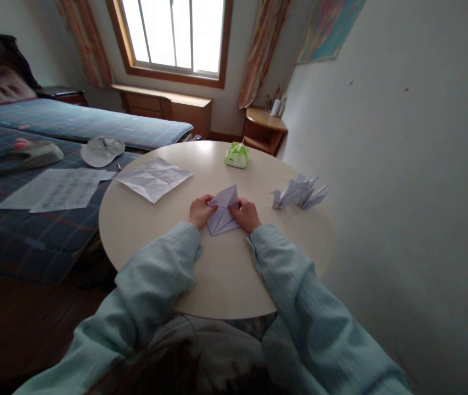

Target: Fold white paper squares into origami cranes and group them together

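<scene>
A sheet of pale lilac folded paper (222,219) lies at the middle of the round table, with a pointed flap raised at its far side. My left hand (201,210) grips its left edge, thumb on top and fingers curled behind. On the opposite edge, my right hand (246,214) pinches the paper in the same way. Creases run across the near part of the paper. Several folded paper cranes (299,192) stand close together to the right of my right hand. An unfolded, creased paper sheet (155,178) lies flat to the left.
The round white table (143,230) stands close to the wall on the right. A green tissue pack (237,156) sits near its far edge. On the left, a bed (52,241) carries printed sheets (67,189) and a light cap (102,151).
</scene>
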Motion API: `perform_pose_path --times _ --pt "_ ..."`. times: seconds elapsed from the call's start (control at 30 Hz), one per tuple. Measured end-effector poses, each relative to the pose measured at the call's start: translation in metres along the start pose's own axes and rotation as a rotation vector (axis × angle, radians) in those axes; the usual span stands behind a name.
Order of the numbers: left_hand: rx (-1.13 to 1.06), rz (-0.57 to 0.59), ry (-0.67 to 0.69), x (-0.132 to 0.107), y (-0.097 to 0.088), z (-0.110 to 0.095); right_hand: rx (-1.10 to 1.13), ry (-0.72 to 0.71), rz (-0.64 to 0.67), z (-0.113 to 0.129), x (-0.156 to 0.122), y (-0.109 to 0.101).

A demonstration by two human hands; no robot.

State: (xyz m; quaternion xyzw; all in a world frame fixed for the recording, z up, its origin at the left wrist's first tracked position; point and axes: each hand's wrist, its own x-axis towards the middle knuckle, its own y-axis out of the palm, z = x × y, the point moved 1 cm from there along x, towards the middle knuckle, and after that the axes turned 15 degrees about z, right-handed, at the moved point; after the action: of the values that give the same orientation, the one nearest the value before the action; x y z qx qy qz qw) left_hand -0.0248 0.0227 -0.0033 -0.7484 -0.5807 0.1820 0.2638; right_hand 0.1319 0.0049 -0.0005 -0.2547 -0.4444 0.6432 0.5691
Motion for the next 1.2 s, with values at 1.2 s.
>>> perform_pose_path --times 1.2 --pt "0.162 -0.016 -0.021 -0.0047 -0.0021 -0.0080 0.074 -0.104 -0.030 -0.0010 0.0007 0.0030"
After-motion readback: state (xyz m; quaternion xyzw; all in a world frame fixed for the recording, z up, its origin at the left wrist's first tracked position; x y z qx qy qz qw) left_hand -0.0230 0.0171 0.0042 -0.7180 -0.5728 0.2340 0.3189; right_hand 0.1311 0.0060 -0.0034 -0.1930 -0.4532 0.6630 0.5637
